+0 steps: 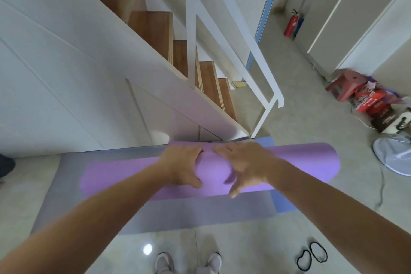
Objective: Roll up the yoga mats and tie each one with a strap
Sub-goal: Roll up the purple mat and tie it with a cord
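at 6 o'clock, nearest the camera, two pale shoes [165, 262] stand on the glossy floor [244, 251]. at about 4 o'clock two black straps [310, 254] lie as loops on the tiles, side by side, apart from the mats.

beyond the shoes, toward 12 o'clock, a grey mat [200, 213] lies flat on the floor. a blue mat [283, 203] lies flat under it and shows along its 3 o'clock edge. across the grey mat lies the purple mat [311, 162], rolled into a thick tube whose ends point to 9 and 3 o'clock; the 3 o'clock end reaches past the grey and blue mats.

both bare forearms reach in from 7 and 5 o'clock to the middle of the roll. the left hand [180, 164] grips it, fingers curled over the top and thumb on the near side. the right hand [244, 164], just beside the left, clasps it the same way, fingers curved over the far side and thumb spread down the near face. the two sets of fingertips are close together but not touching.

further on, from 12 toward 10 o'clock, a white staircase with wooden treads [153, 26] rises, with a white railing [262, 78] on its 3 o'clock side. at 3 o'clock stand a red stool [347, 82], printed bags [373, 104] and a white fan base [393, 155]. farthest, at 1 o'clock, a red fire extinguisher [291, 24] stands against the wall.
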A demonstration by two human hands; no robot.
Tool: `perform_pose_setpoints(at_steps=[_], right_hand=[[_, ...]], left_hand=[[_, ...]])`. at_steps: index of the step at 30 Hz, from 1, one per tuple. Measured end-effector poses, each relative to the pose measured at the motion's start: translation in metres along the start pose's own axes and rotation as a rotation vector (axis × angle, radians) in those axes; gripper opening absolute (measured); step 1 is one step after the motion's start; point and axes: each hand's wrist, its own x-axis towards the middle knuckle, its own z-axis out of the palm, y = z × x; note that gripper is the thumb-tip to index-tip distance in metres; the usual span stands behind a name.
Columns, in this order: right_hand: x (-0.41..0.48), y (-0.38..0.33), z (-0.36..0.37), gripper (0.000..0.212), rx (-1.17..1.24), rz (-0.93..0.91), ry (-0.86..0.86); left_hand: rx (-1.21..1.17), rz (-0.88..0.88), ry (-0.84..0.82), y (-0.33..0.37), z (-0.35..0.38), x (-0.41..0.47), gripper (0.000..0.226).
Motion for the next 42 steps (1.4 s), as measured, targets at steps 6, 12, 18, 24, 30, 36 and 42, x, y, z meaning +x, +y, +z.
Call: perform_pose_setpoints(at_steps=[6,12,18,24,30,36,42], right_hand=[[-0.012,-0.002,0.000,0.074,-0.023,-0.001,0.112],[-0.005,0.005,-0.019,0.079,0.180,0.115,-0.033],[-0.010,-0.007,0.007,0.108,-0.120,0.049,0.078],[0.005,0.009,-0.022,0.071,0.124,0.104,-0.075],[0.000,0.003,-0.013,0.121,-0.024,0.056,-0.038],[0.005,0.002,-0.021,0.083,-0.071,-0.002,0.065],[0.006,0.003,-0.045,0.074,0.062,0.058,-0.060]], left_hand=[[-0.267,0.072,-0.303,-0.001,-0.021,0.005,0.091],[0.127,0.116,0.067,0.006,-0.003,0.007,0.080],[-0.308,0.057,-0.336,-0.018,-0.019,0.021,0.076],[0.186,0.196,-0.043,0.006,-0.003,0.007,0.120],[-0.007,0.068,0.029,0.002,-0.008,0.018,0.071],[-0.286,0.053,-0.217,-0.007,-0.022,0.011,0.087],[0.143,0.059,0.162,0.012,-0.008,0.004,0.090]])
